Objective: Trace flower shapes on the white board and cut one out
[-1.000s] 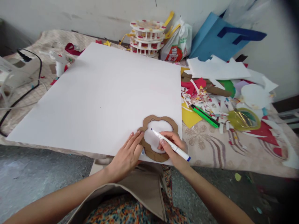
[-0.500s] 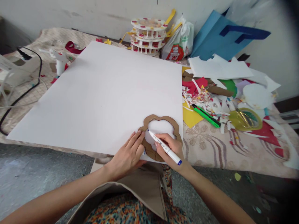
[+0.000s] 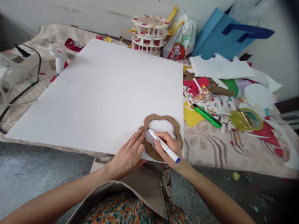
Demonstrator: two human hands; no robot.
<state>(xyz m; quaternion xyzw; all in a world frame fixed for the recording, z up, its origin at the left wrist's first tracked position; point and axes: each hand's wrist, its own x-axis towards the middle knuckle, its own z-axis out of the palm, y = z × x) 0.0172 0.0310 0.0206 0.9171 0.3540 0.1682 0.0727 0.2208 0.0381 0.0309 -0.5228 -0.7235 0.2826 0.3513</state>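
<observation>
Head view: a white, blue-ended marker (image 3: 171, 153) is pinched in the right hand (image 3: 174, 144), its tip at the inner left edge of a brown cardboard flower-shaped ring (image 3: 177, 127), below right of centre. The flattened left hand (image 3: 130, 152) touches the ring's left side; the right hides some. Beneath lies a large white sheet (image 3: 105, 87), with multicoloured scraps (image 3: 201, 95) at right.

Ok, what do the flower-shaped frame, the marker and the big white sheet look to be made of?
Frame: probably cardboard, matte, judging by its dull brown face and uneven cut edges.
Marker: likely smooth plastic, from its even white barrel and clean blue end.
Sheet: matte and flat with straight edges; paper, card or foam board, I can't tell which.
</observation>
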